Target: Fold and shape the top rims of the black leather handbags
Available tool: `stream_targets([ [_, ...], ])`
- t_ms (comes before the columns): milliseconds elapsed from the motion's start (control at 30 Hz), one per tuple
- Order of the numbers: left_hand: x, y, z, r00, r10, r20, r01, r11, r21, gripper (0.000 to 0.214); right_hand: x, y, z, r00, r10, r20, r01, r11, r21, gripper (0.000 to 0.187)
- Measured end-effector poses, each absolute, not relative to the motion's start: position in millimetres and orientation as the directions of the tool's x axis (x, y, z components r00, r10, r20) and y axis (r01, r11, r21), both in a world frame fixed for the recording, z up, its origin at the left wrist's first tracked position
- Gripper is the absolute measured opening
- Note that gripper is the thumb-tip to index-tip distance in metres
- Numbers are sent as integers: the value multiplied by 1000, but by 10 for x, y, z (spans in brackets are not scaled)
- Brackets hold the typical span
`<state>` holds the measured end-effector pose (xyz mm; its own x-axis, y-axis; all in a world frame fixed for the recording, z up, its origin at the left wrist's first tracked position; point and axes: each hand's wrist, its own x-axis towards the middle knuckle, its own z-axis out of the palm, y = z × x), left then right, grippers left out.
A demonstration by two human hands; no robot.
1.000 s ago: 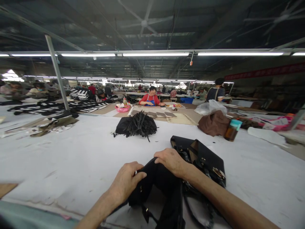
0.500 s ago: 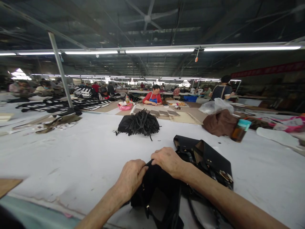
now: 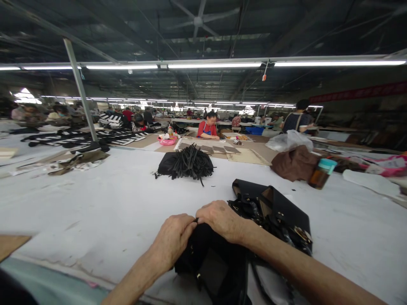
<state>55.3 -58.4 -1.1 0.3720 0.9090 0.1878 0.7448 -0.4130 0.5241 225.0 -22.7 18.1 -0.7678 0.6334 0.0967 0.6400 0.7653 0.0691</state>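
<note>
A black bag (image 3: 210,262) with small gold-coloured fittings lies close to me at the table's near side. My left hand (image 3: 174,235) pinches its upper edge at the far left corner, thumb and fingers closed. Right beside it, my right hand (image 3: 221,218) grips the same edge, its fingertips almost touching the left thumb. What exactly the fingertips press between them is partly hidden. To the right, more black handbags (image 3: 282,216) with gold-coloured hardware lie together, partly behind my right forearm.
A bundle of black strips (image 3: 190,163) lies farther out on the white table (image 3: 111,203). A brown cloth bundle (image 3: 294,163) and a turquoise-lidded jar (image 3: 321,173) stand at right. Across the table sits a co-worker in red (image 3: 207,127), near a pink basket (image 3: 167,140).
My right hand has shifted slightly left along the bag's edge, closer to my left hand. The left hand stays nearly in place. The co-worker in red has leaned a little.
</note>
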Motion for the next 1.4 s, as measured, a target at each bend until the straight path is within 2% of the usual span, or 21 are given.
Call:
stream_targets([
  [167, 335, -752, 27, 361, 930, 77, 703, -326, 632, 32, 2261, -219, 184, -743, 660, 109, 669, 738, 93, 33],
  [300, 301, -814, -57, 299, 951, 79, 694, -274, 666, 37, 2161, -277, 216, -749, 657, 86, 663, 743, 95, 35],
  [433, 368, -817, -135, 272, 954, 124, 743, -291, 603, 35, 1996, -382, 241, -811, 583, 43, 583, 804, 115, 23],
  [600, 390, -798, -210, 297, 939, 172, 821, -343, 456, 35, 2121, -319, 278, -835, 550, -13, 545, 829, 126, 14],
  [667, 385, -792, -230, 295, 937, 190, 835, -349, 426, 36, 2313, -223, 268, -797, 603, -13, 597, 791, 133, 14],
  [767, 403, -790, -251, 296, 936, 192, 838, -351, 418, 38, 2614, -98, 219, -687, 727, -11, 720, 682, 133, 25],
  [833, 432, -792, -265, 314, 928, 198, 834, -370, 410, 37, 2740, -72, 194, -637, 771, -9, 767, 636, 85, 29],
  [1033, 460, -854, -306, 310, 920, 240, 828, -385, 408, 37, 2791, -250, 381, -480, 877, -22, 862, 466, -200, 31],
  [1100, 447, -907, -305, 286, 925, 249, 832, -369, 414, 37, 2818, -363, 492, -381, 922, -61, 883, 344, -319, 31],
  [1233, 454, -1021, -295, 240, 943, 231, 822, -324, 469, 37, 2902, -652, 540, -176, 942, -287, 837, -10, -548, 36],
  [1300, 474, -1073, -299, 231, 947, 222, 782, -317, 537, 33, 2912, -794, 464, -148, 921, -359, 799, -103, -593, 36],
  [1400, 488, -1160, -311, 208, 960, 189, 709, -281, 647, 30, 2880, -920, 327, -137, 917, -374, 803, -118, -584, 28],
])
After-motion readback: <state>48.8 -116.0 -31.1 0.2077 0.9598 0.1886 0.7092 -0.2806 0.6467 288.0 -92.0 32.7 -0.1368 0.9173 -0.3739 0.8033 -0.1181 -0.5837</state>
